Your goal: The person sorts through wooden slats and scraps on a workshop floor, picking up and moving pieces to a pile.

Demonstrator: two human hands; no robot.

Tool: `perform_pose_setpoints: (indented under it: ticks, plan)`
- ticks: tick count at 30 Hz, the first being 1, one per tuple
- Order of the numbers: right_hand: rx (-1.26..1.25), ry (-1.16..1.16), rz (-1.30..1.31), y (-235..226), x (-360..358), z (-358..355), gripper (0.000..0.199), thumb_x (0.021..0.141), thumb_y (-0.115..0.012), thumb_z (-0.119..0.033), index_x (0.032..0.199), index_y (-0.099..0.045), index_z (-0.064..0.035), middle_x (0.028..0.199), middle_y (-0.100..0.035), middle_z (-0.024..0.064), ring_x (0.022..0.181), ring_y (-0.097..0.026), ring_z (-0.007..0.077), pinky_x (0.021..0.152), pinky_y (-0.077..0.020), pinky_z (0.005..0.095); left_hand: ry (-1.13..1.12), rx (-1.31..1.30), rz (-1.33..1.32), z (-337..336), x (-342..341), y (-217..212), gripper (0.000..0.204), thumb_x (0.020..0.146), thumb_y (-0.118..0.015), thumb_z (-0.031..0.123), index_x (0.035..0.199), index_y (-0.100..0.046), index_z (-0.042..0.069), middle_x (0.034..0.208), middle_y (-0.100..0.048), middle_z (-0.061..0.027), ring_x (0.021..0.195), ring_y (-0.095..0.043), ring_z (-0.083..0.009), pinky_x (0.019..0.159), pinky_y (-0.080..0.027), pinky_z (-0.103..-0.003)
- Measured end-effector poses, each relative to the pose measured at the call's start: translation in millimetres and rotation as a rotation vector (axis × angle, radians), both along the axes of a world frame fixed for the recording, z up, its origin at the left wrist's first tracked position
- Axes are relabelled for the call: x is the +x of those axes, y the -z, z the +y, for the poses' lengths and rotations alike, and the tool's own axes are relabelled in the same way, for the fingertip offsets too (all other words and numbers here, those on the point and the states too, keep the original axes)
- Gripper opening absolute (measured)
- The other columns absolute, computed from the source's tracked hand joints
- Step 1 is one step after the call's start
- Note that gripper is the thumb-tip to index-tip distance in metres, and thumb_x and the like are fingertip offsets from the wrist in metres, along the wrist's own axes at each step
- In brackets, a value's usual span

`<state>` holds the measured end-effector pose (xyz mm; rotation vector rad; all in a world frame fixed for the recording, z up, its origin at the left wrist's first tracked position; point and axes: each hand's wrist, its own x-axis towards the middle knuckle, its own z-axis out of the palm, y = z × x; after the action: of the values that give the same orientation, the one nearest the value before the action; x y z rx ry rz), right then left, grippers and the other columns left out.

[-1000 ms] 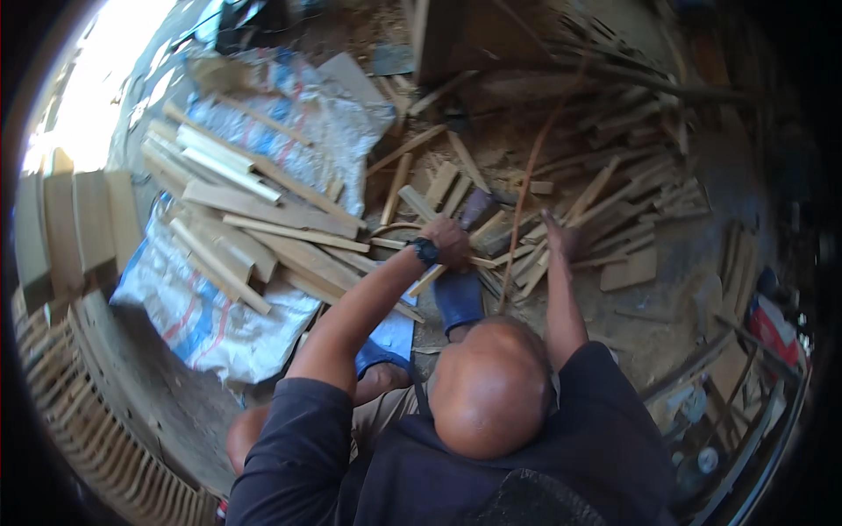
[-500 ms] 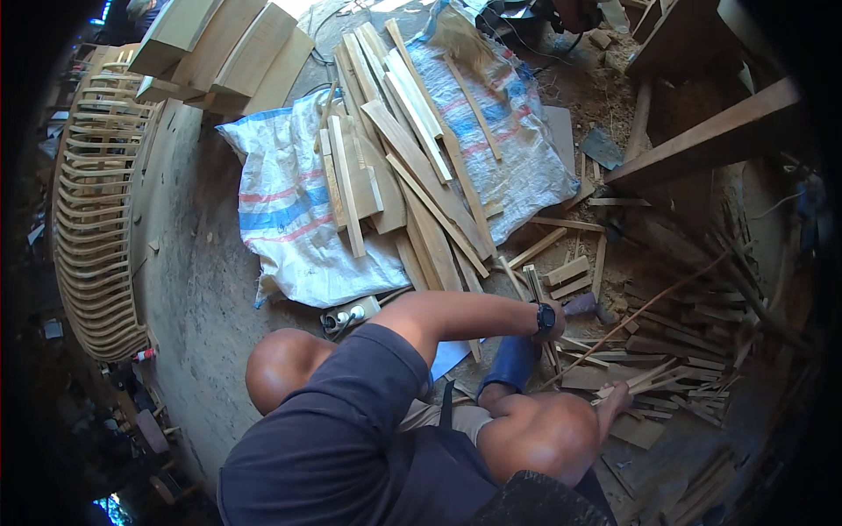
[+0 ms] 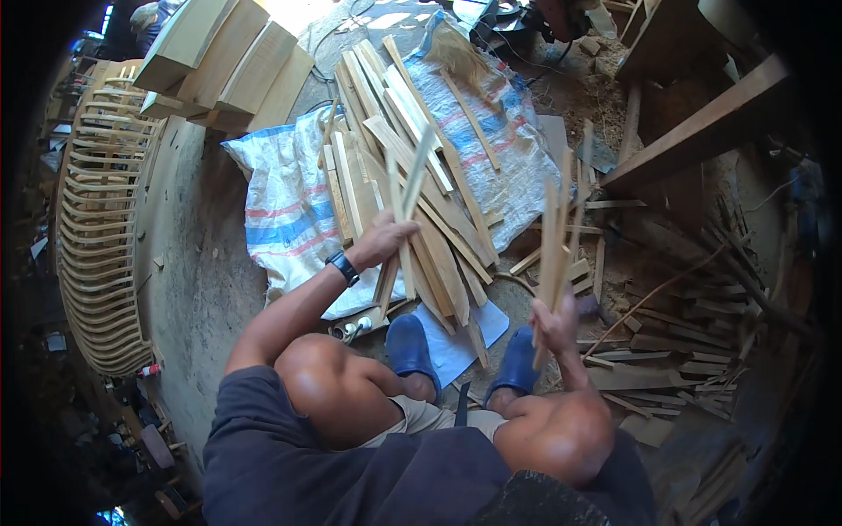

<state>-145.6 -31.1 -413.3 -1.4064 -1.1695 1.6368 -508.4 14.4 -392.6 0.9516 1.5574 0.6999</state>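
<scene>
Left hand (image 3: 382,239) pinches pale strips (image 3: 415,177), right hand (image 3: 555,326) blurred slats (image 3: 551,250), tips toward twelve; crosswise grip perhaps keeps each bunched.

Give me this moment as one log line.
left hand: holding slats | right hand: holding slat bundle | planks: partly on sacking

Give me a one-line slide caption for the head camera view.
The left hand and right hand each grip thin wooden strips, near boards piled on white woven sacking.
</scene>
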Motion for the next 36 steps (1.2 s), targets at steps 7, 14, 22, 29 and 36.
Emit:
perform_pose_setpoints:
  ticks: [7, 14, 22, 29, 36]
  plan:
    - [0.323, -0.408, -0.06, 13.9, -144.9, 74.1, 0.081, 0.088, -0.066, -0.046, 0.138, -0.033, 0.0081, 0.138, -0.041, 0.0292, 0.131, -0.042, 0.0375, 0.111, -0.0333, 0.0415, -0.248, 0.123, 0.301, 18.5, -63.8, 64.3, 0.076, 0.093, -0.062, 0.047, 0.143, -0.033, -0.003, 0.131, -0.051, -0.0198, 0.116, -0.051, -0.0247, 0.101, -0.04, -0.035]
    - [0.648, 0.006, -0.308, 48.8, -18.5, 50.2, 0.033, 0.087, -0.064, -0.021, 0.106, -0.055, 0.0042, 0.111, -0.052, 0.0199, 0.109, -0.055, 0.0354, 0.095, -0.0449, 0.0418, 0.161, 0.115, 0.594, -10.9, -108.1, 107.4, 0.079, 0.088, -0.067, 0.026, 0.149, -0.025, -0.002, 0.147, -0.034, -0.0241, 0.133, -0.039, -0.036, 0.108, -0.035, -0.041]
    - [-0.009, 1.16, -0.962, 131.9, 304.6, -4.8, 0.053, 0.086, -0.066, -0.034, 0.118, -0.047, 0.0026, 0.109, -0.055, 0.0182, 0.102, -0.056, 0.0314, 0.09, -0.0449, 0.0408, 0.349, 0.155, 0.733, 0.1, -93.5, 115.4, 0.074, 0.086, -0.066, 0.016, 0.147, -0.029, -0.001, 0.147, -0.033, -0.0234, 0.131, -0.039, -0.0371, 0.109, -0.032, -0.042]
    - [-0.266, 1.304, -1.135, 116.9, 383.5, 68.1, 0.09, 0.076, -0.073, -0.054, 0.131, -0.04, 0.0085, 0.138, -0.044, 0.031, 0.128, -0.045, 0.0433, 0.105, -0.0394, 0.0449, 0.463, 0.222, 0.802, -14.8, -69.9, 74.5, 0.08, 0.084, -0.068, 0.016, 0.147, -0.024, -0.006, 0.149, -0.03, -0.0261, 0.14, -0.026, -0.0401, 0.117, -0.02, -0.045]
    - [-0.595, 1.094, -1.228, 140.7, 407.8, 148.9, 0.119, 0.069, -0.069, -0.07, 0.146, -0.023, 0.0087, 0.137, -0.041, 0.031, 0.125, -0.049, 0.0387, 0.098, -0.0444, 0.0469, 0.496, 0.199, 0.825, -43.9, -73.0, 36.7, 0.077, 0.082, -0.066, 0.012, 0.145, -0.025, -0.006, 0.147, -0.029, -0.0271, 0.138, -0.027, -0.0423, 0.115, -0.021, -0.048]
